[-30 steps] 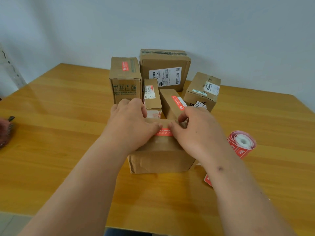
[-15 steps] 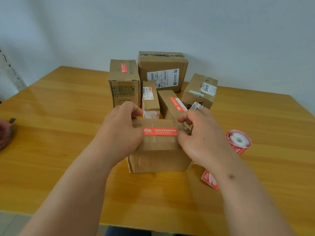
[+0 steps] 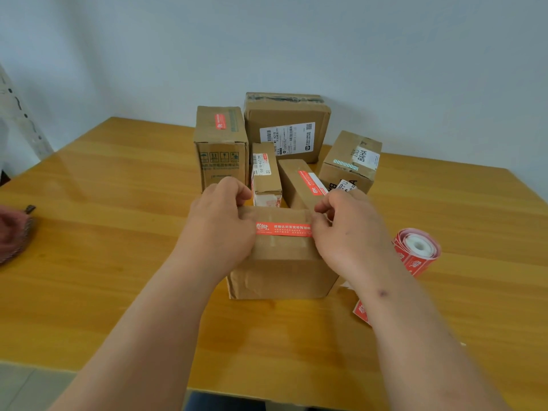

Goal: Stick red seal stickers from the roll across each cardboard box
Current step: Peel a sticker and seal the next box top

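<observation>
Lying crosswise on box (image 3: 281, 262), red sticker (image 3: 283, 229)

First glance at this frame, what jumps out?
The red seal sticker lying across the top of the nearest cardboard box, mid-table, with the left hand and right hand gripping the box at either end of it. Behind stands a cluster of five more boxes, and the red sticker roll lies right of the right hand on the wooden table.
</observation>
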A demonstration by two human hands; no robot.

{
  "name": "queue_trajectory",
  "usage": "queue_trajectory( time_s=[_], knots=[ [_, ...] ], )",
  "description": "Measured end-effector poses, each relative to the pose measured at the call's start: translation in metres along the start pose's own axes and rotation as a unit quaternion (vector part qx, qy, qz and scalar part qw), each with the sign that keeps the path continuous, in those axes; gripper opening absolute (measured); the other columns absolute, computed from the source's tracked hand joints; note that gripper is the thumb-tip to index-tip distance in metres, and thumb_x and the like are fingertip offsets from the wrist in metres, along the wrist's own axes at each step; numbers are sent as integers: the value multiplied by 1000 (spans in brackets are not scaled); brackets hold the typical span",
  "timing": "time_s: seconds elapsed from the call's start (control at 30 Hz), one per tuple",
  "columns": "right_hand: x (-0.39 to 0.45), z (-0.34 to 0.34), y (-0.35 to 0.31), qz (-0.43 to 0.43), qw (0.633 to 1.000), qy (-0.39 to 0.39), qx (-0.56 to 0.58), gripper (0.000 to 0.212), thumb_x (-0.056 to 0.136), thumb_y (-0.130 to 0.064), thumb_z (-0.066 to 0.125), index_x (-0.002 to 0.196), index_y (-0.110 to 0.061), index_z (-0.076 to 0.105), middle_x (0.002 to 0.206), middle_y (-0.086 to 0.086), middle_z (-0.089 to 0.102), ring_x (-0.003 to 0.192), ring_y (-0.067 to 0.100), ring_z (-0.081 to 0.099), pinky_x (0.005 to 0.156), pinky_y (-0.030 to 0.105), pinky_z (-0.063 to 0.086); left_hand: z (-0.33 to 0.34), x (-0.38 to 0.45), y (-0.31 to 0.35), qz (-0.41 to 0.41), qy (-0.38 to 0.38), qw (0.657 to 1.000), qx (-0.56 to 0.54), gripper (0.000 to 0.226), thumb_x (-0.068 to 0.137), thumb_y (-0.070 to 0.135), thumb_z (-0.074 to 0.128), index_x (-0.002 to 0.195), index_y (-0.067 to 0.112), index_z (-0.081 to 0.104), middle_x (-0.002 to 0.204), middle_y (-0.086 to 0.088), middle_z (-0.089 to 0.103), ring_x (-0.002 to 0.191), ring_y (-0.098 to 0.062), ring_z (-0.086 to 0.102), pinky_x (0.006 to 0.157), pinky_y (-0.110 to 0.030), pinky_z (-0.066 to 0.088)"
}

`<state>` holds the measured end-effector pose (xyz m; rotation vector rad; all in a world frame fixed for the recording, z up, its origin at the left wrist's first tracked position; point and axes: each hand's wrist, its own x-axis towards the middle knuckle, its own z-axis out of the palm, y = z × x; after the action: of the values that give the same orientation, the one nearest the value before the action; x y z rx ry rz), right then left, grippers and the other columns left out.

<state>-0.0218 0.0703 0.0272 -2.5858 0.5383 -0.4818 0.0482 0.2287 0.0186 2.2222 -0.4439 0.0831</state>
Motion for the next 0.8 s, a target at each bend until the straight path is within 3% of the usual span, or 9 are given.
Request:
queue_trajectory(
  time_s=[0.07,0.13,0.23,0.37,0.5,0.57,0.67,0.8],
  knots=[
    [-1,-1,2,4,1000,5,11,14,93,-23,51,106,-24,58,115,-1,49,92,9,45,59,14,31,0,1,-2,-13,3,1000,-24,26,92,7,51,107,28,53,112,6,55,103,-15,51,76,-26,44],
    [-6,-2,3,-1,1000,-6,28,13,90,-32,56,103,-29,55,112,-6,45,97,8,46,61,11,31,-1,0,-4,-24,2,999,-48,25,93,10,52,111,27,53,113,6,55,101,-13,51,73,-24,43],
    [-14,-2,2,-18,999,-35,26,30,81,-48,65,104,-35,52,109,-12,39,100,6,44,68,15,35,-2,-8,-4,-6,-15,1000,-17,39,86,33,68,120,30,49,114,11,49,104,-10,48,82,-24,40],
    [-14,-5,2,5,999,-26,39,23,83,-42,63,101,-36,51,108,-12,39,99,6,47,60,9,29,-5,-12,-4,-13,-11,999,-34,46,83,28,71,123,29,48,117,11,49,106,-9,49,85,-25,44],
    [-16,1,-3,10,1000,-9,19,42,74,-66,59,102,-35,52,106,-12,41,94,11,50,66,25,42,-2,-14,1,-19,-9,1000,-14,56,78,43,73,125,29,47,117,10,45,107,-11,46,90,-29,44],
    [-17,1,-4,18,1000,-10,12,38,76,-60,61,103,-34,52,108,-10,40,96,12,50,67,26,43,-1,-15,0,-15,-10,1000,-5,56,78,39,74,126,29,46,117,10,43,107,-12,46,91,-28,42],
    [-18,-2,-1,25,999,-8,20,28,82,-50,59,104,-34,49,109,-9,40,95,11,50,60,18,36,-3,-15,-4,-31,-10,999,-43,50,83,28,70,127,30,46,121,11,47,106,-10,47,90,-30,46],
    [-21,4,-7,13,1000,-6,15,53,74,-66,58,115,-35,48,109,-11,37,103,11,45,71,25,40,0,-18,-3,-19,-18,999,-23,67,78,47,72,135,32,40,129,9,43,118,-14,43,99,-36,44]
  ],
)
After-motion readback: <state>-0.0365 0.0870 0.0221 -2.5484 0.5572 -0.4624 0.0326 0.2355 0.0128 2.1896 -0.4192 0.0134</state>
